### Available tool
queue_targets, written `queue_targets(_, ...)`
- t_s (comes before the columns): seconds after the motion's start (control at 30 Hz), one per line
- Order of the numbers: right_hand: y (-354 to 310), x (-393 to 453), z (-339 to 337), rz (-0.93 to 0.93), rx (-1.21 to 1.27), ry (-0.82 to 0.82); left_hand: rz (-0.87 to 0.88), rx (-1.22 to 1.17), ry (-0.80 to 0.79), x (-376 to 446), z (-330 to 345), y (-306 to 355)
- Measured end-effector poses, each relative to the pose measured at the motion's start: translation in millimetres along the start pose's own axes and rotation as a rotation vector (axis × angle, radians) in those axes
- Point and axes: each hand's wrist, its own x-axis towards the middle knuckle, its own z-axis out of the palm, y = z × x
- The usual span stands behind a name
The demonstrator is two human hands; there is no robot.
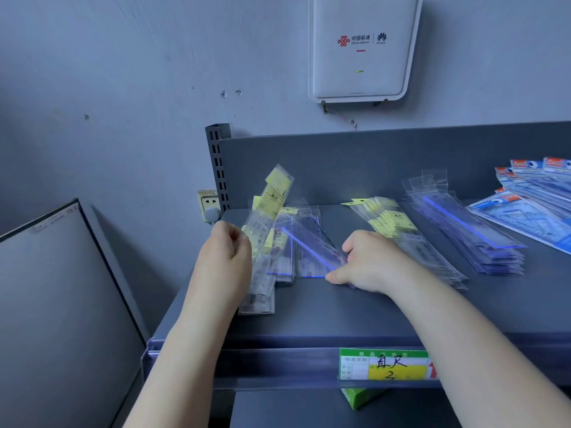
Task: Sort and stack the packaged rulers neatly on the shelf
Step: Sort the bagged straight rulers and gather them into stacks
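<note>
Right now two bare hands reach over a grey shelf [355,307] in the middle of the frame. Left of centre, the left hand [224,257] is lifted up, and its fingers [239,240] are curled close with the thumb, pinching a bundle of packaged rulers [265,242] with yellow tags that stands tilted, its top leaning toward the back panel [355,168] and its bottom end near the shelf. The right hand [372,262] is low at the centre of the frame. Its fingers curl around the near end of a clear ruler with a blue edge [312,247], and its thumb lies flat by the ruler's bottom corner. That ruler sits slanted on top of a messy little pile [304,242] between the two hands. Just right of the right hand lies a long pile of yellow-tagged rulers [401,233], and beside it a tidy stack of blue-edged rulers [472,230]. At the right edge of the frame are blue packs [531,199] fanned out. A green and yellow price label [384,364] sits on the front rail of the shelf, lower right of centre. At the top, a white box [361,47] hangs on the wall, and a wall socket [207,202] sits beside the shelf post.
</note>
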Motion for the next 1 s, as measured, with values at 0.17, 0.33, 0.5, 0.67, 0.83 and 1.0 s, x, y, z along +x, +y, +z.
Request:
queue_targets(0.17, -7.0, -3.4, -3.8, -0.006, -0.109, -0.019, -0.009, -0.028, -0.015, -2.2, 0.6, 2.0)
queue_targets(0.33, -8.2, -4.8, -4.0, 0.008, -0.050, -0.003, -0.018, -0.039, -0.014, -2.6, 1.4, 2.7)
queue_targets(0.5, -1.7, -6.4, 2.6, -0.023, 0.073, 0.108, -0.051, -0.164, -0.042, -5.7, 0.1, 8.1)
queue_targets(0.67, -1.1, -5.7, -1.2, -0.088, 0.564, 0.196, -0.175, -0.443, -0.083, -8.1, -4.2, 14.9)
queue_targets(0.83, -3.9, -20.1, -15.1, -0.085, 1.145, 0.070, -0.176, -0.584, -0.083, -12.8, -11.8, 18.4)
queue_targets(1.0, 14.4, -32.0, -33.8, -0.128, 1.511, -0.032, -0.168, -0.731, -0.242, -24.5, -2.4, 30.7)
